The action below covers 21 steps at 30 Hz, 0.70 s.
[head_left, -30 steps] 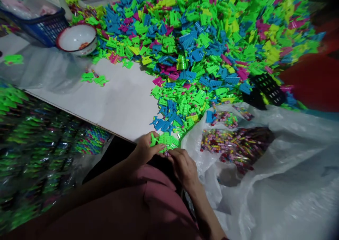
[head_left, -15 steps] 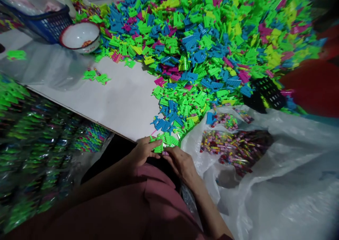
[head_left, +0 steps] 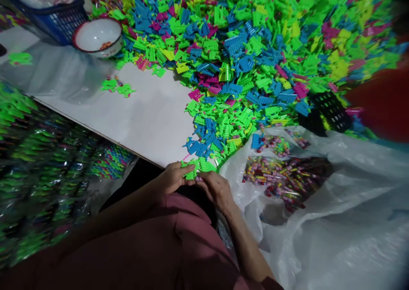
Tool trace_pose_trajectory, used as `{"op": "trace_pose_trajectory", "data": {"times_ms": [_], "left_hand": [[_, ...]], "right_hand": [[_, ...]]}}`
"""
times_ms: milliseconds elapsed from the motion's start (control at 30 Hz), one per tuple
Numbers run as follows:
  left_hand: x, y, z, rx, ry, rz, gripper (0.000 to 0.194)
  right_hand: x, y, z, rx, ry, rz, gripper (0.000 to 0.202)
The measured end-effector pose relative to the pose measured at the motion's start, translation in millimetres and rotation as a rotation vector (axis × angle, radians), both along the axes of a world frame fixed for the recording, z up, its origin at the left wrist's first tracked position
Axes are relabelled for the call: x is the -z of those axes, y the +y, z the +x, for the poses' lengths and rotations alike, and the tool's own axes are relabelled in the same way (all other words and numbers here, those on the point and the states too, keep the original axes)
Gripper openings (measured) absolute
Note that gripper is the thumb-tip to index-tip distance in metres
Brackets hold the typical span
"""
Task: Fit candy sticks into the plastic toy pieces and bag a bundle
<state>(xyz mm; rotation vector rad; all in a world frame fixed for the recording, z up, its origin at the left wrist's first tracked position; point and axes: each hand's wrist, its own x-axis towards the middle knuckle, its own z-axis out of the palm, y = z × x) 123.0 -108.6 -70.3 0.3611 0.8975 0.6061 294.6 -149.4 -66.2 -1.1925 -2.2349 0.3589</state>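
Observation:
At the table's near edge, my left hand point(head_left: 173, 177) is closed on a small bright green plastic toy piece point(head_left: 189, 171), thumb lying over it. Close against it, my right hand point(head_left: 217, 188) pinches a small pinkish piece point(head_left: 199, 178) at the green piece's lower right side; the fingertips partly hide it. Just beyond the hands, more green pieces point(head_left: 208, 165) and blue pieces point(head_left: 201, 148) lie at the tip of a big heap point(head_left: 230, 68) of green, blue, pink and yellow plastic pieces.
Right of my hands, a white plastic bag point(head_left: 306, 234) holds many small multicoloured pieces point(head_left: 284, 179). A white enamel bowl point(head_left: 96, 36) and blue basket point(head_left: 60, 23) stand at the back left. Assembled-looking green pieces point(head_left: 118, 88) lie on the white table point(head_left: 143, 115). Bagged pieces point(head_left: 47, 183) sit below left.
The view has shifted slightly, so the heap sits a little further right and higher. Both hands stay together at the green piece, with only slight finger movement.

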Motion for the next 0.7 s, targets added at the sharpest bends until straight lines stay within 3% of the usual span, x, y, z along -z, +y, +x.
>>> {"op": "trace_pose_trajectory", "data": {"times_ms": [133,333,500,700], "left_hand": [[2.8,1.0,-2.6,-0.001,0.031,-0.017,0.041],[2.1,6.4,-2.6,0.000,0.065,0.020,0.040],[-0.8,5.3,-2.0,-0.006,0.099,0.102,0.044],[6.5,2.7,-7.2,0.020,0.115,0.070,0.045]], "right_hand": [[8.5,1.6,-5.6,0.091,0.157,-0.145,0.015],[-7.6,9.5,-0.3,0.014,0.122,-0.366,0.016],[-2.5,5.1,-2.4,0.073,0.152,-0.360,0.016],[13.4,-2.6,-10.3,0.103,0.260,-0.392,0.018]]}}
